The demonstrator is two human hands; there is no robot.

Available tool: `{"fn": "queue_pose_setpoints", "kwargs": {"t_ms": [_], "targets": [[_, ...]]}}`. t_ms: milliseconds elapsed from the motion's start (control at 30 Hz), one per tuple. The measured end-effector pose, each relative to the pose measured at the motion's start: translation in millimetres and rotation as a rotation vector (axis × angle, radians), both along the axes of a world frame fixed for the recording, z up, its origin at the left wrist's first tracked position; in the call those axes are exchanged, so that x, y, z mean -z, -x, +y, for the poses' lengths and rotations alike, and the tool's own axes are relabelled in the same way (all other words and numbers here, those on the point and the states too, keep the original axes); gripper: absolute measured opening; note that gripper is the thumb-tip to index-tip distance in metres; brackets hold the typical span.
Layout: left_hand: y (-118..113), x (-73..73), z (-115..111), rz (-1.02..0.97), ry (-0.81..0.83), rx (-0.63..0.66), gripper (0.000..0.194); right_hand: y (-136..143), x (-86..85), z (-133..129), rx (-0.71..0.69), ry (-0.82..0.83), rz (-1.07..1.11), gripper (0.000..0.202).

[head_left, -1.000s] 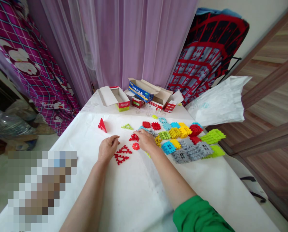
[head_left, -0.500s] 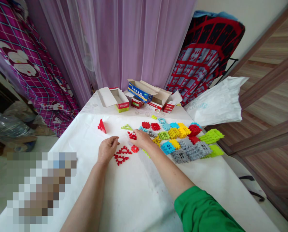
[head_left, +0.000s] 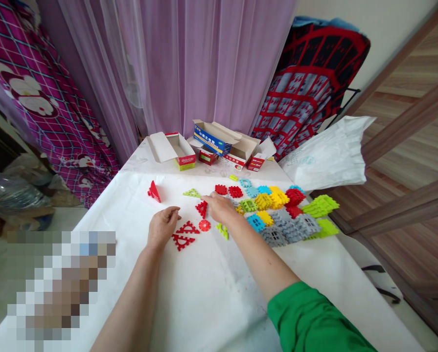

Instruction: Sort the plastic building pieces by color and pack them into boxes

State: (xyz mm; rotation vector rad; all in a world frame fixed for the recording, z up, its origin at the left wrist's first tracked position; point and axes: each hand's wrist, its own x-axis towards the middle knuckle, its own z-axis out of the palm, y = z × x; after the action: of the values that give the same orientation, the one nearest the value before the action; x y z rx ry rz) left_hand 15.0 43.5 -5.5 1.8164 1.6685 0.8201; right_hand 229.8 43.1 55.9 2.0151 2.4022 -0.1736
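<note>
Left hand (head_left: 163,227) is loosely curled beside two red toothed plastic triangles (head_left: 187,228), right hand (head_left: 219,208) has a finger out just by a lime-green plastic triangle (head_left: 191,193). Piles of multicoloured plastic tiles (head_left: 285,225) on the right, open printed cardboard boxes (head_left: 209,142) behind.

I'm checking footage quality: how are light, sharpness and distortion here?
Head view: soft light, faint shading on the white table cover; head view: teeth on the red triangle beside the right hand discernible, bottle at far left smeared; head view: purple curtain fans outward, wide-lens style; head view: a pixelated patch hides part of the lower left.
</note>
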Motion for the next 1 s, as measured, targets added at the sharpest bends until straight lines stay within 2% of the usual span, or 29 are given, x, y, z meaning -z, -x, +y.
{"fn": "queue_pose_setpoints", "kwargs": {"t_ms": [167, 300, 467, 633, 733, 833, 1000], "targets": [[0.3, 0.0, -0.3, -0.006, 0.001, 0.000, 0.037, -2.9, -1.7, 0.8, -0.150, 0.011, 0.001, 0.035], [0.7, -0.3, -0.5, -0.007, 0.002, 0.001, 0.037, -2.6, -2.9, 2.5, -0.161, 0.068, -0.013, 0.024], [0.5, -3.1, -1.0, -0.008, -0.001, -0.001, 0.036, 3.7, -3.2, 1.1, -0.228, 0.048, -0.014, 0.018], [0.2, -5.6, -1.7, -0.004, 0.004, -0.006, 0.035, 4.9, -0.3, -10.6, -0.089, -0.043, -0.017, 0.026], [0.3, -5.9, -1.9, -0.003, 0.008, -0.005, 0.036, -1.9, 1.8, -15.0, 0.005, 0.003, -0.044, 0.028], [0.4, -6.1, -2.2, -0.007, 0.010, -0.006, 0.036, -6.5, 2.3, -16.3, 0.052, 0.042, -0.069, 0.027], [0.8, -4.0, -2.4, -0.022, 0.008, -0.018, 0.035, -5.4, -2.4, -18.8, 0.094, 0.018, -0.047, 0.027]]}}
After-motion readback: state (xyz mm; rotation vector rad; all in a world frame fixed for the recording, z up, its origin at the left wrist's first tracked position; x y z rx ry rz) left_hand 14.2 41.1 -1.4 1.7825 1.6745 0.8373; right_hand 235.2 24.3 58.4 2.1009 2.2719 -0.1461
